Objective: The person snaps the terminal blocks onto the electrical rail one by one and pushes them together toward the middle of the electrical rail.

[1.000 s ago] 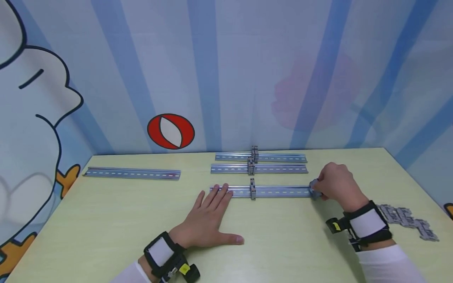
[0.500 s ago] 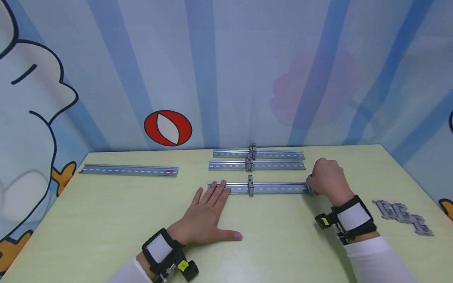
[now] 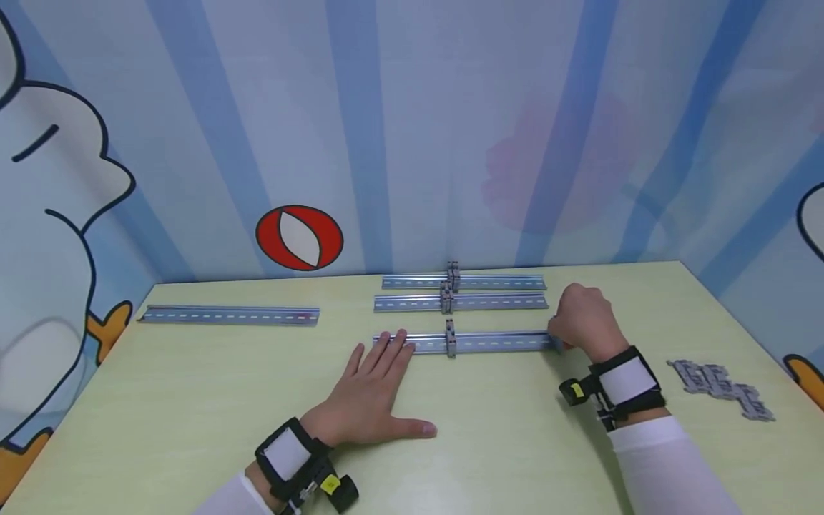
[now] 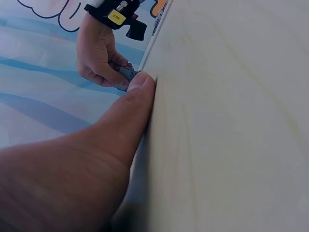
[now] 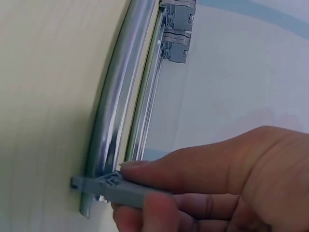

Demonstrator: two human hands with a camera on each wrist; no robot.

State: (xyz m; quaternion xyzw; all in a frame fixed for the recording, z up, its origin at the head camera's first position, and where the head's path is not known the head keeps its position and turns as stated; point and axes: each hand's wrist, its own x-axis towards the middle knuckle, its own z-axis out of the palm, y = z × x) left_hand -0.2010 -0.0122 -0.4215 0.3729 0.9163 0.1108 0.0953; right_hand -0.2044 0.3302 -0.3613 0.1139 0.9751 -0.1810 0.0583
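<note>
My left hand [image 3: 367, 400] lies flat with spread fingers, its fingertips pressing on the left end of the nearest slotted metal DIN rail [image 3: 508, 342]. At that rail's right end, my right hand [image 3: 589, 325] pinches a grey DIN-rail terminal block [image 5: 128, 193] between thumb and fingers. In the right wrist view the block stands crosswise over the rail end; whether it is seated cannot be told. Another terminal block [image 3: 450, 339] sits upright partway along this rail. The left wrist view shows my left thumb [image 4: 137, 92] on the table edge-on, with the right hand beyond.
Behind lie a middle rail [image 3: 502, 301] and a far rail [image 3: 502, 281], each carrying grey blocks [image 3: 446, 297]. A bare rail [image 3: 225, 315] lies at the left. Several loose terminal blocks [image 3: 721, 386] lie flat at the right. A patterned blue backdrop [image 3: 425, 143] borders the table's back.
My right hand has shifted left onto the rail's right end with the terminal block, which it now mostly covers in the head view. The left hand keeps its place; the head view has shifted slightly.
</note>
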